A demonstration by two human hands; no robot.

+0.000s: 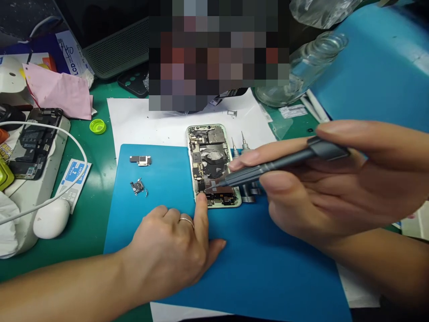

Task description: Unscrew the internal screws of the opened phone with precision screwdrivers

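Observation:
An opened smartphone (214, 165) with its inner parts bare lies upright in view on a blue mat (254, 259). My left hand (174, 241) presses an outstretched index finger on the phone's lower left edge; the thumb is apart, the other fingers are curled, and nothing is held. Between thumb and fingers of my right hand (311, 188) is a dark grey precision screwdriver (268, 167), slanting down with its tip over the phone's lower left part. Two loose phone parts, a metal-plated module (140, 160) and a small bracket piece (137, 186), lie left of the phone.
More screwdrivers (248, 193) stand right of the phone, partly behind my right hand. A glass jar (301, 71) is at the back right. Left are another opened phone (35, 143), a white earbud case (52, 218), a cable and a green cap (97, 126). The back middle is pixelated.

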